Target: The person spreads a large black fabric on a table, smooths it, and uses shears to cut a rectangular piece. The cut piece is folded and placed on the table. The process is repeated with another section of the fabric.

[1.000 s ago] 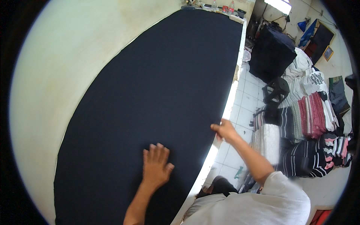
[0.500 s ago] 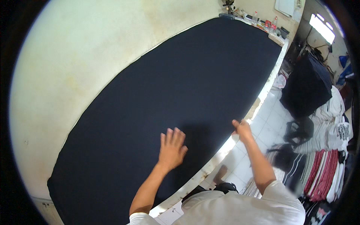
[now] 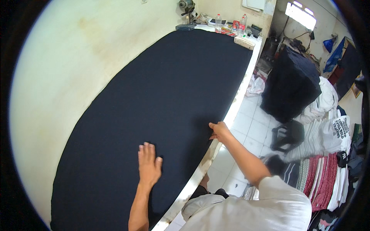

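Black cloth (image 3: 154, 88) covers most of a long white table, lying smooth from the wall side to the front edge. My left hand (image 3: 149, 164) rests flat on it, fingers stretched out and together, thumb apart. At the table's right-hand edge, my right hand (image 3: 220, 131) grips the cloth's border, thumb on top and fingers curled toward the side. The tips of those fingers are partly hidden.
At the table's far end are plastic bottles (image 3: 241, 29), a pale brick-like block (image 3: 244, 42), a dark flat box (image 3: 185, 27) and a machine (image 3: 186, 8). Right of the table stand a big dark fabric bundle (image 3: 290, 84), a black stool (image 3: 287, 135) and stacked folded cloth (image 3: 323, 181).
The view has turned, so the far end shows more fully. My left hand has come down flat with its fingers closer together; my right hand stays at the cloth's edge.
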A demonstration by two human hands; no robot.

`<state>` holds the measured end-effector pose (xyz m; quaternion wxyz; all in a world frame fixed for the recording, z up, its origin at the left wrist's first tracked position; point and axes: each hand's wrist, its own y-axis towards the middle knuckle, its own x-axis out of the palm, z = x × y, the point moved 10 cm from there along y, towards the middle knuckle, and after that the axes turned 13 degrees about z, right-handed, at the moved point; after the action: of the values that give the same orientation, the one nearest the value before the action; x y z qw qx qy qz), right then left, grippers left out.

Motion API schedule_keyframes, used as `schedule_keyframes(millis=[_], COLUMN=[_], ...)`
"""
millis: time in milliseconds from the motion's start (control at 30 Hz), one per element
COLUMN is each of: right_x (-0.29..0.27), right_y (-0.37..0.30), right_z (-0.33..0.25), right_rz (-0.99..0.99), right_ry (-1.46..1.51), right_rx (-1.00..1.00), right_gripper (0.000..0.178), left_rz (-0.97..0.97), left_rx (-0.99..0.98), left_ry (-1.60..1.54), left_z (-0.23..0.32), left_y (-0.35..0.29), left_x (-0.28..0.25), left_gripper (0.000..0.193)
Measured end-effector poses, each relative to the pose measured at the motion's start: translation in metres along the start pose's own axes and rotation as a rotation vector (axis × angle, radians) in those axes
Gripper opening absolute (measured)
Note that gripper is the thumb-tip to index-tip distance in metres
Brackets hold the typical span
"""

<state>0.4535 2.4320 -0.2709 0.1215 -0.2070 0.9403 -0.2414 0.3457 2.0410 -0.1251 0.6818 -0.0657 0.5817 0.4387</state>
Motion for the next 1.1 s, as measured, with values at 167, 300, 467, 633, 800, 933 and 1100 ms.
schedule_keyframes(millis=[167, 300, 467, 633, 800, 933, 1100], right_x=[-0.045, -0.055, -0.086, -0.118, -0.156, -0.209, -0.192], right_y=[0.121, 0.158, 0.287, 0.386, 0.496, 0.588, 0.608], right_z=[-0.094, -0.073, -0.157, -0.196, -0.275, -0.382, -0.425], right_rz=[0.134, 0.023, 0.17, 0.239, 0.268, 0.452, 0.873], right_ry=[0.158, 0.02, 0.059, 0.011, -0.093, -0.341, -0.826], right_rx=[-0.157, -0.029, -0.012, -0.055, 0.001, -0.17, -0.954], right_gripper=[0.037, 0.041, 0.04, 0.037, 0.058, 0.061, 0.055], left_rz=[-0.332, -0.475, -0.086, -0.268, -0.373, -0.199, -0.538], left_rx=[0.54, 0.221, 0.139, 0.513, -0.126, 0.161, 0.15], left_ry=[-0.034, -0.679, -0.194, -0.127, -0.593, -0.031, -0.224], left_z=[0.141, 0.158, 0.157, 0.247, 0.227, 0.274, 0.337], left_y=[0.012, 0.082, 0.205, 0.19, 0.242, 0.293, 0.254], left_x=[0.111, 0.14, 0.184, 0.226, 0.26, 0.294, 0.32], left_gripper=[0.07, 0.065, 0.064, 0.06, 0.048, 0.058, 0.067])
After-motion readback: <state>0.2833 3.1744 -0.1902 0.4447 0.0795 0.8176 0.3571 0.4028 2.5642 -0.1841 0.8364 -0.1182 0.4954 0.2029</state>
